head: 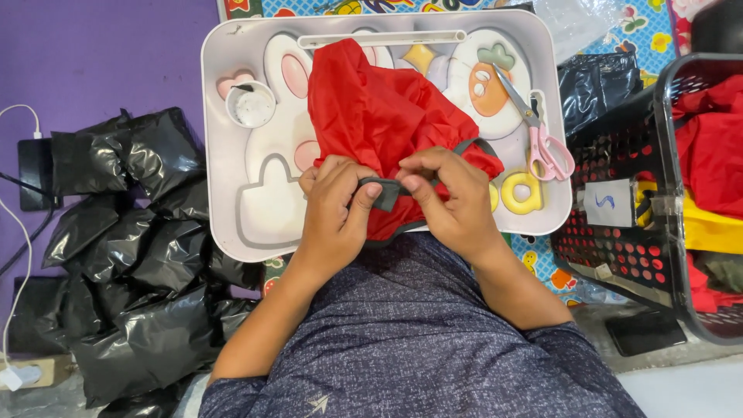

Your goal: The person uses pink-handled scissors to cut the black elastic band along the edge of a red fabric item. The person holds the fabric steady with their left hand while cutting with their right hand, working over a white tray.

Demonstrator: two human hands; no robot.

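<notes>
A crumpled red cloth (383, 108) with a grey edge band lies on a white lap tray (224, 93) printed with a rabbit and a carrot. My left hand (334, 205) and my right hand (453, 193) meet at the tray's near edge. Both pinch a grey strap (385, 192) at the cloth's lower hem, thumbs on top. The cloth's lower part is hidden under my hands.
Pink-handled scissors (542, 135) lie on the tray's right side, a small round cup (251, 104) at its upper left. Several filled black plastic bags (131, 255) pile at the left. A black basket (681, 193) holding red and yellow cloth stands at the right.
</notes>
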